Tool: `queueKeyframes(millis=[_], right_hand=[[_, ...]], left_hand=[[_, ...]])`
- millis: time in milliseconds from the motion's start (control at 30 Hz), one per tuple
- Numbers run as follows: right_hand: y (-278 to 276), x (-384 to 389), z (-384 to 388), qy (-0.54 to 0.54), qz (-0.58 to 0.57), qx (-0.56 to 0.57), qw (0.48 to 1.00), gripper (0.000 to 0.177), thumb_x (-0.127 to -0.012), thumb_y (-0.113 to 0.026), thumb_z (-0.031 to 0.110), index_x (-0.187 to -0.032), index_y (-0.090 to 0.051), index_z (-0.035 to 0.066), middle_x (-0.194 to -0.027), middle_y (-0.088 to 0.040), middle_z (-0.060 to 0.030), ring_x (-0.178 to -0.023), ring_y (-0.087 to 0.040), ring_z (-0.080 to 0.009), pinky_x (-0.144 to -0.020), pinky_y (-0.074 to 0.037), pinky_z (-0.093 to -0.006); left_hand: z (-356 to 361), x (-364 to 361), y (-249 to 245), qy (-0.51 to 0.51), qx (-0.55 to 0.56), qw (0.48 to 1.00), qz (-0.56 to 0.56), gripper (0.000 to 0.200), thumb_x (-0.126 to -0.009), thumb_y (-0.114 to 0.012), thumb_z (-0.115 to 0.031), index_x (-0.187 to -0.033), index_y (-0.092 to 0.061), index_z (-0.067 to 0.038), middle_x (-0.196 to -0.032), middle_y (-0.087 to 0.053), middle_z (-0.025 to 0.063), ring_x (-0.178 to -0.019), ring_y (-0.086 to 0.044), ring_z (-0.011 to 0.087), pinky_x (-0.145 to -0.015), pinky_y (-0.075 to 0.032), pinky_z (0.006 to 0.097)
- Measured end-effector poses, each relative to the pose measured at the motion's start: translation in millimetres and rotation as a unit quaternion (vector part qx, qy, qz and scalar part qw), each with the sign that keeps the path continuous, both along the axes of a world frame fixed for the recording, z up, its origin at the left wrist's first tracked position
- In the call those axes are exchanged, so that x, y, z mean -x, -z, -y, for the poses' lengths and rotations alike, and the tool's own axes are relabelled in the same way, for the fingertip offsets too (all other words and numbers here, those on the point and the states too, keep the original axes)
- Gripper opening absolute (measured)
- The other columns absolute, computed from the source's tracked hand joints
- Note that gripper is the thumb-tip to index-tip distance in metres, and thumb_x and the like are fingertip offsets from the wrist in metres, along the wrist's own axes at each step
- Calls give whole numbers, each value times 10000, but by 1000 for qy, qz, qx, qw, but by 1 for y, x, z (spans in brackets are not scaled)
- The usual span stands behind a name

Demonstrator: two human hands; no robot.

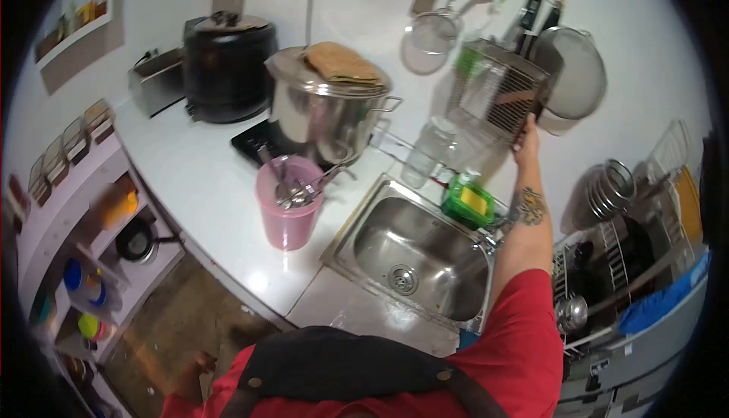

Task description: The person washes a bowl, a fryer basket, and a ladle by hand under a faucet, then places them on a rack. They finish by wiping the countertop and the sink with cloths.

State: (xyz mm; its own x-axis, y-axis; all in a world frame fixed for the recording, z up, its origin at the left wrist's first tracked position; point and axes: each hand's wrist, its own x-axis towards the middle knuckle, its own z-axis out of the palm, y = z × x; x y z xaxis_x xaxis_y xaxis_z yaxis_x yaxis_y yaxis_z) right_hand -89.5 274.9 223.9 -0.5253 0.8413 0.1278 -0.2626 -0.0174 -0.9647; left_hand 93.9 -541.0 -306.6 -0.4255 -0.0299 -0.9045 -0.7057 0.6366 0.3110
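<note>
Your right hand [525, 140] grips the basket [501, 88] at its lower right edge, so it lies up and left of that hand, upper right of the frame. Your left hand [200, 365], lower left, is well apart, too blurred to tell its grip.

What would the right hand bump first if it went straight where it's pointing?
The right hand would meet the metal mesh basket first; it already seems to touch it. Past that, depth is unclear.
</note>
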Motion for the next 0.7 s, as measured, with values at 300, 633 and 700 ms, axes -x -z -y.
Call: queueKeyframes(millis=[300, 633, 700], right_hand=[[16, -16, 7, -24, 14, 9, 1000, 736, -697, -469, 610, -1262, -323, 161, -1296, -308, -96, -1177, -264, -259, -903, -207, -436], [44, -29, 6, -27, 44, 1, 999, 718, -667, -605, 500, -1254, -347, 178, -1317, -263, -97, -1135, -308, -242, -869, -284, -386], [31, -53, 46, -52, 74, -117, 989, 557, -721, -556, 442, -1204, -441, 192, -1297, -329, -50, -1183, -271, -245, -902, -271, -369]], left_hand=[[13, 19, 32, 92, 1, 995, -31, 365, -716, -577, -363, -935, -567, -72, -673, -530, 62, -552, -469, 179, -454, -382, 324], [2, 41, -20, 174, 12, 979, -109, 425, -744, -570, -353, -1039, -562, -48, -836, -581, 90, -732, -517, 210, -628, -428, 358], [-11, 40, -43, 188, -62, 970, -144, 429, -765, -529, -343, -1102, -525, -77, -955, -573, 84, -864, -507, 202, -647, -437, 362]])
